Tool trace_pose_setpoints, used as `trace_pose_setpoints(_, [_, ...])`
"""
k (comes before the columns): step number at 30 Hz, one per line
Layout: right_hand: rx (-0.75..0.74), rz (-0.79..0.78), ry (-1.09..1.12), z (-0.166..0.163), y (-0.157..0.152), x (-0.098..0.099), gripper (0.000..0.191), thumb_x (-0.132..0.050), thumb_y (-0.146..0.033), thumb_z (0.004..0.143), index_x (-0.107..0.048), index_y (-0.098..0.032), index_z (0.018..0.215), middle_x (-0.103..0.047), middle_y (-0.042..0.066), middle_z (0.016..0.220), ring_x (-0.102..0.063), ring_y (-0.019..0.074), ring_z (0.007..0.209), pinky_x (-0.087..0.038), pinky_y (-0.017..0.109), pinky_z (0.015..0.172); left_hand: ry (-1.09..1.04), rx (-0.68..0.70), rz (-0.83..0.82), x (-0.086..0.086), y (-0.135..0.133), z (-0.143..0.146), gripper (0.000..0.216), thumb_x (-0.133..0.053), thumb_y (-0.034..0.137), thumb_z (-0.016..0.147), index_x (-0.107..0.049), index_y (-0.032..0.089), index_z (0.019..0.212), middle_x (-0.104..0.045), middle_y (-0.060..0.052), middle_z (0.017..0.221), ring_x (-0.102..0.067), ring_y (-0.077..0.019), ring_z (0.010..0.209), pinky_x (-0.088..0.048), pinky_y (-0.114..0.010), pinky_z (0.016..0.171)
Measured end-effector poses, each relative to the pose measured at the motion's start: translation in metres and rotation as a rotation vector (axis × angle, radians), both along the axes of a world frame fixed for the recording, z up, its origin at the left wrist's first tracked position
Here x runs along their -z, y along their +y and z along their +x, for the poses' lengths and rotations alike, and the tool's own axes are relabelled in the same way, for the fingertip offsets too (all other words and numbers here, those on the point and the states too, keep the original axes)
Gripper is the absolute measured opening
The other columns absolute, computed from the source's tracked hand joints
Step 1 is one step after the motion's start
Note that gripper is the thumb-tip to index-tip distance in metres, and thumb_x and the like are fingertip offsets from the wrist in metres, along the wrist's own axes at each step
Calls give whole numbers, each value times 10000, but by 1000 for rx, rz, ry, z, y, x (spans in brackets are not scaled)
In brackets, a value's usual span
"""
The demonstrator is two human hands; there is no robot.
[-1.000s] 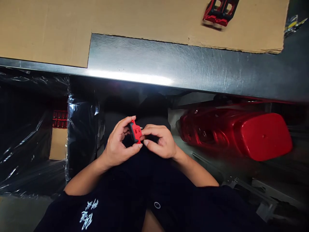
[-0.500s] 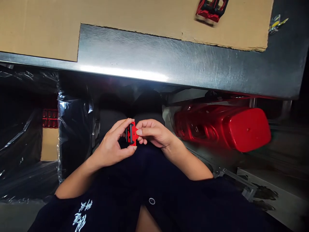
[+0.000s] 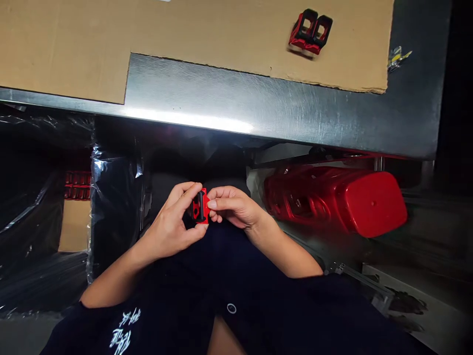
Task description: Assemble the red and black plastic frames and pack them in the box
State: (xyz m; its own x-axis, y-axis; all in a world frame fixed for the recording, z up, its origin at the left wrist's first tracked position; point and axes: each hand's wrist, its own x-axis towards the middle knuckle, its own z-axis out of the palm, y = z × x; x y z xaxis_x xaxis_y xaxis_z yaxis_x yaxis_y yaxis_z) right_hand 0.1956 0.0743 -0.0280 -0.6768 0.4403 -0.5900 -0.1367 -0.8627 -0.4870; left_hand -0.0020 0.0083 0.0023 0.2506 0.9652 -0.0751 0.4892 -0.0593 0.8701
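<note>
A small red and black plastic part is held in front of my body, below the table edge. My left hand grips it from the left, fingers on its far end and thumb on its near end. My right hand pinches its red right side between thumb and fingers. The fingertips behind the part are partly hidden. Two similar red and black parts stand side by side on the cardboard on the table.
A metal table with cardboard on it lies ahead. A small yellow and clear item sits at its right. Below stands a glossy red plastic body. At left, a plastic-lined box holds several red and black parts.
My view has shifted, so the table and the parts on it appear lower and further left. Both hands keep hold of the part, which is turned slightly.
</note>
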Motion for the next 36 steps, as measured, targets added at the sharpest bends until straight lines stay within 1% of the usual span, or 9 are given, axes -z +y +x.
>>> trace_pose_setpoints(7, [-11,24,-16,3,-2,4,293,-889,-356,665,-711,-138,745,-710,0,627,-625,74,493,-505,146,479,-29,37,-29,4,1,-3,780,-693,159,830,-406,293,1543,-481,-104,1432,-563,-248,1305,-550,-373,1066])
trace_pose_setpoints(12, [-23,20,-22,3,-4,12,302,-895,-339,657,-667,-142,681,-675,-7,584,-610,78,487,-499,163,494,-81,64,-66,10,5,-2,735,-700,167,809,-461,254,1499,-530,-109,1389,-590,-248,1275,-544,-375,1070])
trace_pose_setpoints(19, [-52,7,-33,3,-6,23,158,-793,-240,644,-702,-126,703,-651,2,571,-569,83,474,-467,188,480,-163,124,-91,21,7,0,749,-692,150,789,-454,254,1492,-529,-120,1405,-585,-260,1303,-508,-417,1118])
trace_pose_setpoints(23, [-25,25,-37,-2,-6,26,118,-726,-219,620,-681,-135,688,-616,-14,572,-529,72,472,-443,188,479,-170,168,-95,25,11,-2,742,-688,135,774,-461,233,1473,-519,-133,1419,-575,-263,1320,-500,-429,1126])
trace_pose_setpoints(28, [17,57,-37,-8,-2,25,155,-678,-197,571,-676,-132,712,-634,2,600,-522,81,465,-412,201,466,-111,229,-132,17,27,-3,678,-665,116,775,-505,237,1424,-525,-117,1410,-602,-247,1284,-520,-413,1103])
trace_pose_setpoints(32, [62,95,-27,-7,2,21,163,-691,-211,596,-670,-130,735,-624,-3,601,-512,73,471,-400,197,479,-19,321,-131,8,39,-2,661,-699,137,751,-542,230,1387,-556,-100,1377,-652,-235,1191,-564,-382,1039])
trace_pose_setpoints(34, [81,117,-19,-5,3,18,186,-748,-257,645,-661,-136,758,-639,0,627,-540,78,503,-422,202,517,28,342,-76,0,49,-7,678,-716,160,749,-537,230,1399,-567,-101,1384,-660,-233,1177,-577,-369,1016])
trace_pose_setpoints(36, [108,116,-7,-3,2,17,267,-806,-328,683,-666,-146,820,-654,0,659,-576,90,539,-438,210,552,90,297,44,-11,65,-23,692,-705,182,775,-510,231,1436,-559,-108,1422,-636,-238,1235,-559,-370,1047])
